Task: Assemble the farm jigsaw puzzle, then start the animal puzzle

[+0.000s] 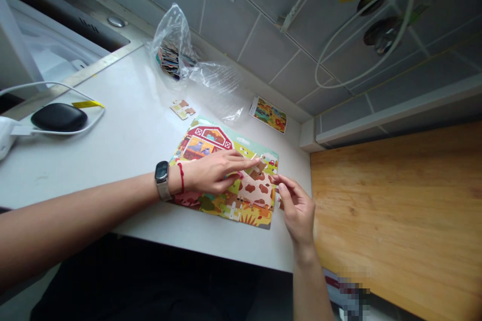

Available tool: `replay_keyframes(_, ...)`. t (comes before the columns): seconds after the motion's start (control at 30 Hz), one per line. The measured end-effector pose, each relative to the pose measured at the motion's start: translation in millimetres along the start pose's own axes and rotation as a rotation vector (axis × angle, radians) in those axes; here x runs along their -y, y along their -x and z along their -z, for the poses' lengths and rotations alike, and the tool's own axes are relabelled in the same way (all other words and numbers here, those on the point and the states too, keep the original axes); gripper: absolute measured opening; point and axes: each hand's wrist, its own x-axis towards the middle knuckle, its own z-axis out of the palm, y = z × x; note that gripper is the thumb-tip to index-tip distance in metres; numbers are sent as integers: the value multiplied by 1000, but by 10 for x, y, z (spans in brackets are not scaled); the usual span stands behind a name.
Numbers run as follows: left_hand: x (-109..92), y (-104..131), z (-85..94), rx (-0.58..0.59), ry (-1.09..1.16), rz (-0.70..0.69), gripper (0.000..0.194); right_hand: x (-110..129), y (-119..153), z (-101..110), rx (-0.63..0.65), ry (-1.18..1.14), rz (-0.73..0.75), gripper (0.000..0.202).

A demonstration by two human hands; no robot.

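A farm jigsaw puzzle [259, 190] lies mostly assembled on the white counter, with a red barn and a spotted cow on it. Across it stretches my left hand [216, 170], wearing a watch and a red string bracelet. Its index finger is extended, with the tip on a brown-and-green puzzle piece [256, 166] near the upper right; it grasps nothing. At the puzzle's right edge is my right hand [297, 205], fingers curled and thumb close to the index finger. Whatever lies between those fingertips is hidden. Partly under this hand sits a loose puzzle piece [280, 204].
Loose joined pieces [183, 109] lie behind the puzzle. A clear plastic bag [175, 25] holds a stack of pieces. A small picture card [268, 114] rests by the wall. A black oval device [59, 117] and white cable are left; a wooden board [395, 210] is right.
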Motion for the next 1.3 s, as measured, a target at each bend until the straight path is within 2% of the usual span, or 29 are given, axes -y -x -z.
replay_keyframes(0.13, -27, 24, -12, 98, 21, -62, 83, 63, 17, -175, 56, -147, -22, 42)
replay_keyframes(0.27, -42, 55, -47, 161, 21, -58, 91, 63, 69, -224, 53, -89, -30, 43)
replay_keyframes(0.5, -73, 58, -57, 160, -4, -78, 92, 25, 102, -213, 34, -68, 18, 44)
replay_keyframes(0.6, -82, 33, -51, 81, -56, -60, 80, 8, 103, -211, 14, -98, 4, 42)
replay_keyframes(0.7, -60, 6, -51, -33, -109, 40, 49, -11, 99, -162, 6, -79, 1, 35)
replay_keyframes(0.77, -36, -6, -50, -84, -109, 83, 29, -31, 97, -77, 35, -18, 6, 32)
replay_keyframes(0.83, -18, -14, -48, -102, -99, 88, 18, -55, 99, 48, 90, 45, 11, 33)
replay_keyframes(0.9, -15, -19, -48, -95, -94, 71, 16, -80, 108, 189, 189, 119, 18, 36)
replay_keyframes(1.03, -34, -21, -55, -64, -89, 33, 16, -125, 154, 376, 467, 339, 73, 33)
replay_keyframes(1.07, -36, -21, -59, -58, -89, 32, 16, -140, 172, 392, 474, 387, 110, 32)
replay_keyframes(1.2, -20, -13, -75, -47, -91, 33, 16, -219, 286, 425, 360, 494, 256, 28)
replay_keyframes(1.3, -6, -8, -84, -46, -85, 29, 17, -263, 401, 492, 393, 548, 276, 34)
